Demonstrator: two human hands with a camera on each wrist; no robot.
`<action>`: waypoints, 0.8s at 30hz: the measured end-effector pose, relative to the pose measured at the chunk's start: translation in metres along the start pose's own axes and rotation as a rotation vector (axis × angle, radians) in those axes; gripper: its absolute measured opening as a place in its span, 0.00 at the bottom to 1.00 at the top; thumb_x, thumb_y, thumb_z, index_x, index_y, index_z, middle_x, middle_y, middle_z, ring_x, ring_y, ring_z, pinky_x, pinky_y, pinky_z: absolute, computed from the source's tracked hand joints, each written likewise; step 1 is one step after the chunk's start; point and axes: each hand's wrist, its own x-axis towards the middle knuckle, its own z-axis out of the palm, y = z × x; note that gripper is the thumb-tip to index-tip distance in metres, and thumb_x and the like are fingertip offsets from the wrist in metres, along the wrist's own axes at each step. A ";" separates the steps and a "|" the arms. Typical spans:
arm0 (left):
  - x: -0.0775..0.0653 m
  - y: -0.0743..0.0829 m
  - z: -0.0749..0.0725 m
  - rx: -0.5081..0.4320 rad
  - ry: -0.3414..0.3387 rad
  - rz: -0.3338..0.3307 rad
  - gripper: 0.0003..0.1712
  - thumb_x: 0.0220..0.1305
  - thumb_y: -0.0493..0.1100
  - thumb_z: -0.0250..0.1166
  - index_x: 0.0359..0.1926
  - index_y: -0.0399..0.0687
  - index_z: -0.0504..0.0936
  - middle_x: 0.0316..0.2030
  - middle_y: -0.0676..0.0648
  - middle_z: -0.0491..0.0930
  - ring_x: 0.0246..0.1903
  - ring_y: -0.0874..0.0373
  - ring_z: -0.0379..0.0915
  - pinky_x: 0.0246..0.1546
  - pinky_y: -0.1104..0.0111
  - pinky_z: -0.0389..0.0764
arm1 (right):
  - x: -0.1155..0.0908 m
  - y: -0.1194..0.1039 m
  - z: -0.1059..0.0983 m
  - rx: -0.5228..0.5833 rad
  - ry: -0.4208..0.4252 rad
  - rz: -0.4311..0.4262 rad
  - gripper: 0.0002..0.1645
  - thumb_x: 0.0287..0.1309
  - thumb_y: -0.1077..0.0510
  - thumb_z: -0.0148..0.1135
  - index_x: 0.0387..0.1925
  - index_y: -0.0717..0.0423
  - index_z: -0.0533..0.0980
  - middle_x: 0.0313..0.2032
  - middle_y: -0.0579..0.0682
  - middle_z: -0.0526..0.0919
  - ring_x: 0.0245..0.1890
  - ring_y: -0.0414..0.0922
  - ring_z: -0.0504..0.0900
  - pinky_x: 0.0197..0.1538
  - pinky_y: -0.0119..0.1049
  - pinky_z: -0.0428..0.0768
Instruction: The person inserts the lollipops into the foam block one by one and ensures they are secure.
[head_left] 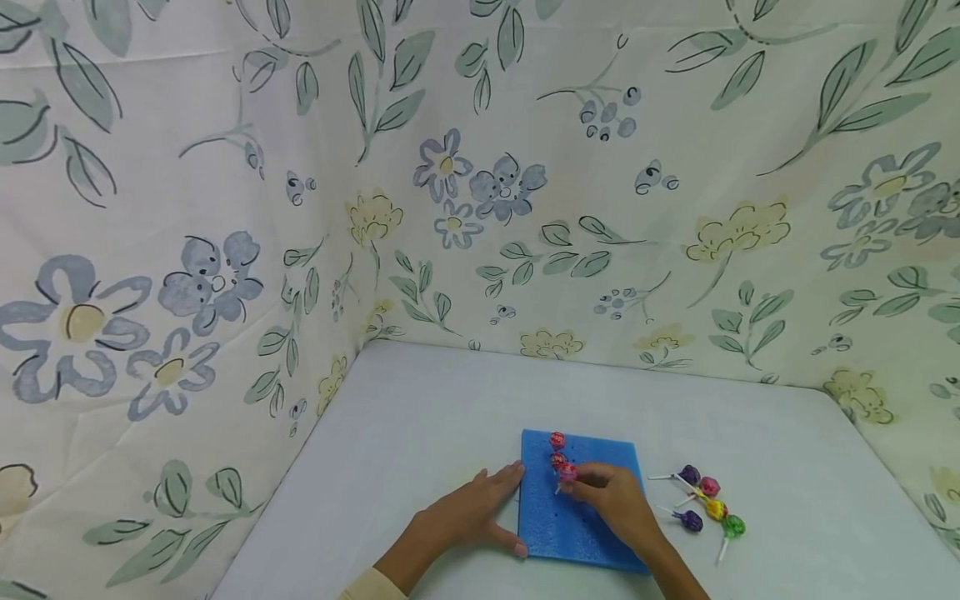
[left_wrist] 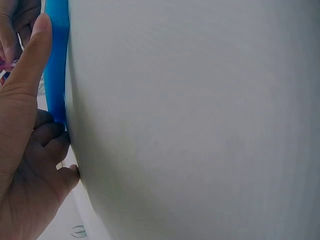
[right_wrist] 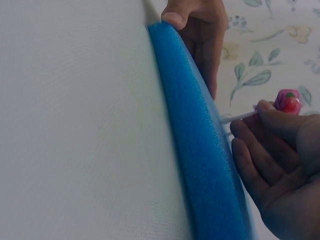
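Observation:
A blue foam board (head_left: 555, 525) lies flat on the white table. My right hand (head_left: 615, 504) is over it and pinches a pink-red lollipop (head_left: 567, 472) by the stick. In the right wrist view that stick (right_wrist: 240, 117) meets the foam's top face; whether its tip is inside cannot be told. Beyond it, two red lollipops (head_left: 557, 440) stand in the foam in a row. My left hand (head_left: 468, 512) rests against the board's left edge, fingers extended and thumb near the front corner. From the left wrist, the thumb (left_wrist: 32, 57) lies along the blue edge.
Right of the board lie several loose lollipops: purple (head_left: 689, 522), yellow (head_left: 716, 508), green (head_left: 733, 526) and pink (head_left: 709, 486), some with crossed sticks. Floral cloth (head_left: 525, 250) hangs behind and to the left of the table (head_left: 435, 400). Small holes dot the foam.

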 end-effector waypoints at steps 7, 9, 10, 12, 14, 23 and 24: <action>0.000 -0.001 0.001 -0.003 0.003 0.016 0.68 0.52 0.75 0.75 0.85 0.54 0.55 0.84 0.55 0.54 0.82 0.56 0.52 0.80 0.49 0.61 | 0.000 -0.001 0.003 -0.059 0.002 -0.028 0.07 0.62 0.58 0.76 0.40 0.55 0.89 0.40 0.48 0.92 0.39 0.42 0.88 0.41 0.31 0.88; 0.001 -0.002 0.001 -0.003 0.003 0.018 0.68 0.52 0.75 0.75 0.85 0.54 0.55 0.84 0.55 0.54 0.82 0.57 0.52 0.80 0.49 0.60 | 0.000 -0.001 0.004 -0.075 -0.004 -0.034 0.06 0.62 0.58 0.76 0.40 0.54 0.89 0.39 0.47 0.92 0.37 0.42 0.88 0.40 0.30 0.87; 0.001 -0.002 0.001 -0.003 0.002 0.017 0.68 0.52 0.75 0.75 0.85 0.55 0.55 0.84 0.55 0.54 0.82 0.57 0.52 0.80 0.49 0.60 | -0.001 -0.001 0.004 -0.083 -0.007 -0.039 0.06 0.62 0.58 0.76 0.40 0.54 0.89 0.39 0.47 0.92 0.37 0.42 0.88 0.39 0.29 0.86; 0.001 -0.002 0.002 -0.001 0.002 0.015 0.68 0.52 0.76 0.75 0.85 0.55 0.55 0.84 0.55 0.54 0.82 0.57 0.52 0.80 0.49 0.61 | -0.001 -0.002 0.005 -0.087 -0.011 -0.041 0.06 0.61 0.58 0.77 0.40 0.54 0.89 0.39 0.47 0.92 0.36 0.42 0.87 0.39 0.29 0.86; 0.001 -0.002 0.002 -0.002 0.000 0.012 0.68 0.52 0.75 0.75 0.85 0.55 0.55 0.84 0.55 0.54 0.82 0.57 0.52 0.80 0.49 0.61 | -0.002 -0.003 0.005 -0.092 -0.011 -0.038 0.06 0.60 0.59 0.77 0.39 0.55 0.89 0.38 0.47 0.92 0.35 0.42 0.87 0.38 0.30 0.86; 0.000 -0.001 0.001 -0.013 0.002 0.010 0.68 0.52 0.75 0.75 0.85 0.54 0.55 0.84 0.55 0.54 0.82 0.56 0.53 0.80 0.49 0.61 | 0.000 0.000 0.006 -0.136 -0.011 -0.024 0.06 0.58 0.58 0.79 0.37 0.53 0.90 0.37 0.46 0.91 0.36 0.43 0.83 0.38 0.30 0.84; 0.000 -0.001 0.001 -0.014 0.003 0.012 0.68 0.52 0.75 0.75 0.85 0.54 0.55 0.84 0.54 0.54 0.82 0.56 0.53 0.80 0.49 0.61 | 0.000 0.000 0.006 -0.137 -0.012 -0.024 0.06 0.58 0.58 0.79 0.37 0.53 0.90 0.37 0.46 0.91 0.37 0.43 0.84 0.38 0.30 0.84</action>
